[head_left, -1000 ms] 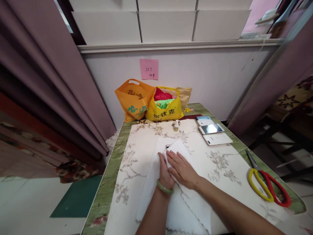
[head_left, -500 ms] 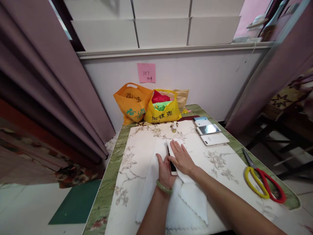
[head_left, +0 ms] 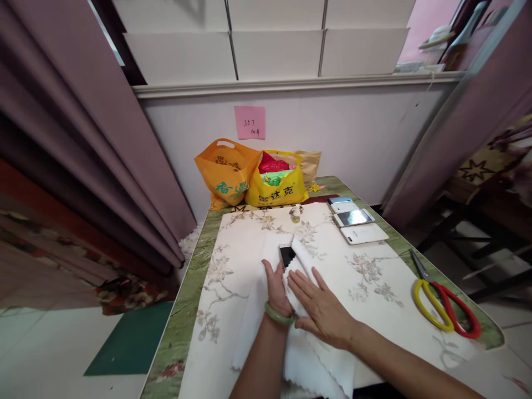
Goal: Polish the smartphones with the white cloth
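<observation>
My left hand (head_left: 277, 291) cups a smartphone (head_left: 286, 255) from its left side, the thumb along the edge. The phone's dark screen faces up, and its upper end shows. A white cloth (head_left: 305, 257) with a zigzag edge covers its lower part. On that cloth lies my right hand (head_left: 320, 305), fingers stretched out flat, pressing it against the phone. More white cloth (head_left: 318, 368) spreads beneath both hands and toward the near edge. A green bangle (head_left: 278, 316) circles my left wrist.
Several phones (head_left: 355, 217) lie at the right back. Scissors (head_left: 444, 302) with yellow and red handles rest at the right edge. A small bottle (head_left: 296, 213) stands beyond the cloth. Behind it are an orange bag (head_left: 226, 169) and a yellow bag (head_left: 276, 194). A floral mat (head_left: 220, 299) covers the table.
My right hand has slid toward me along the phone, drawing the cloth with it. The phone's upper end is now uncovered, and its lower end is covered. My left hand keeps hold of the phone.
</observation>
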A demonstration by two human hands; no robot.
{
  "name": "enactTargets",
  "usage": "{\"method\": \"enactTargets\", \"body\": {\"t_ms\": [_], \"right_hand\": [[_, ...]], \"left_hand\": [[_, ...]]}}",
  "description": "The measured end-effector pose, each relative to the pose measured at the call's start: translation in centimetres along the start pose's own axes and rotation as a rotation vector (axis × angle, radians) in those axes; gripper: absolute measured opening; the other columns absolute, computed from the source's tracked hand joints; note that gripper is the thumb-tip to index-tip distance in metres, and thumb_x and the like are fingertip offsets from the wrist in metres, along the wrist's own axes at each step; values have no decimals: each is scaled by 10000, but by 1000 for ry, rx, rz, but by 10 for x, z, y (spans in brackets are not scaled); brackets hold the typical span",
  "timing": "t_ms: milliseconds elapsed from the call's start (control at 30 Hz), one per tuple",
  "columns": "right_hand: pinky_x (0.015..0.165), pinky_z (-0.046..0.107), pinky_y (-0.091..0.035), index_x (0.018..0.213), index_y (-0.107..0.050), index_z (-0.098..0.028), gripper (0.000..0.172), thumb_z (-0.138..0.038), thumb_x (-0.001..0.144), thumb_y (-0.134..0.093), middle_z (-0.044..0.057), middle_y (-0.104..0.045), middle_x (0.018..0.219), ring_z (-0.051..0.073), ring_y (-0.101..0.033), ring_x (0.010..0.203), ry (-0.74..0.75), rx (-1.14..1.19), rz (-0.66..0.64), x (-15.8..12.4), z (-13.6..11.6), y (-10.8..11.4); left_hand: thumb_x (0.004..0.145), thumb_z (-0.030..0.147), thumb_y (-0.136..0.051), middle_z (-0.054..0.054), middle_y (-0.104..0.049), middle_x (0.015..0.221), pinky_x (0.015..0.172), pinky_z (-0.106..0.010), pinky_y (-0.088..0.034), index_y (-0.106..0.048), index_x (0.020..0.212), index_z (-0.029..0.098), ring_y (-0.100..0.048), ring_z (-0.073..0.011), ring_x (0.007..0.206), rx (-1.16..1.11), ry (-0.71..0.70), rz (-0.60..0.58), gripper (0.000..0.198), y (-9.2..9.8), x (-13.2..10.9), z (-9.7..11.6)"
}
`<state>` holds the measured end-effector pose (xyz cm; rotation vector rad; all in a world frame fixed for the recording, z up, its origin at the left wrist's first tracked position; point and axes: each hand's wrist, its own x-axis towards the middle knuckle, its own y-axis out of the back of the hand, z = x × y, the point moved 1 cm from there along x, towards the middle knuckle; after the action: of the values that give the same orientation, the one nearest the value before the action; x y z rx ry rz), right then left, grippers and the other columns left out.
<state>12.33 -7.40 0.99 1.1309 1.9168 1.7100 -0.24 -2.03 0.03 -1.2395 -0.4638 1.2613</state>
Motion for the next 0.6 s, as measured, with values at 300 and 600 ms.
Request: {"method": "enactTargets", "body": {"t_ms": [300,600], "right_hand": [[1159,540,-76,1518,-84,-221,631,-488,985,-290,72,-141,1570,231,-138,1448,-125,42,-48,51,32,-8],[1139,576,-96,1505,-199,-217,561,-440,994,-255,87,-262,1543,227,-223,1428,-403,52,161,44,53,-13]], "left_hand": [[826,694,-427,-94,-635,1231,999,-386,-449,-584,1244,217,-564,-268,1189,21,43,-40,654,-10,0,-3],[847,650,-432,-129,-630,1236,997,-470,-428,-560,1288,200,-561,-318,1178,-22,71,-165,643,-15,2,-2]]}}
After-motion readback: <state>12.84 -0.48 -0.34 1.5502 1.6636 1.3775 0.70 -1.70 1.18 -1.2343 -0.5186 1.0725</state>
